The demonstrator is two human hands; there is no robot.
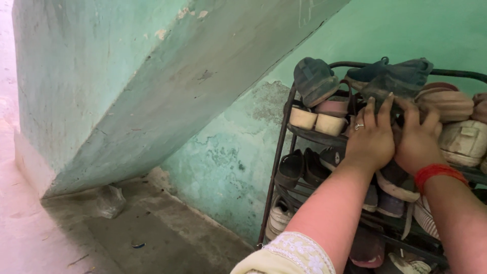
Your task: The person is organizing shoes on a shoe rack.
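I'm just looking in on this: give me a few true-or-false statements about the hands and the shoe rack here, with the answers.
1. Both hands, the left hand and the right hand, reach into the upper shelf of the shoe rack. True.
2. The left hand wears a ring. True.
3. The right wrist bears a blue band. False: the band is red.
4. The rack stands in the open, away from any wall. False: it stands against the green wall, beside a slanted green slab.
5. The dark shoes lie on top of the rack. True.
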